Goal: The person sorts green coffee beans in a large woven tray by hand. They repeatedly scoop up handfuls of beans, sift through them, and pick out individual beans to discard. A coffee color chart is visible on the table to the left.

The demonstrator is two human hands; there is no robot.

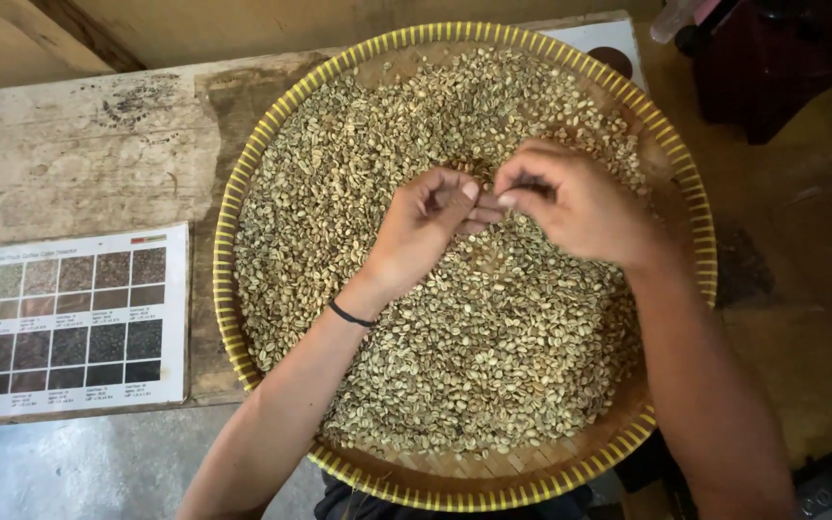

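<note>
A big round woven tray (243, 178) with a yellow rim lies on a worn wooden table and is heaped with pale green coffee beans (493, 347). My left hand (421, 231), a thin black band on its wrist, hovers over the middle of the beans with fingers curled inward, fingertips pinched. My right hand (580, 197) is just to its right, thumb and forefinger pinched together and touching the left fingertips. Whether a bean sits between the fingers is too small to tell.
A laminated chart (69, 323) with rows of small dark and pale photo squares lies on the table (79, 154) left of the tray. A white card with a brown round spot (609, 48) peeks out behind the tray. Dark objects stand on the floor at top right.
</note>
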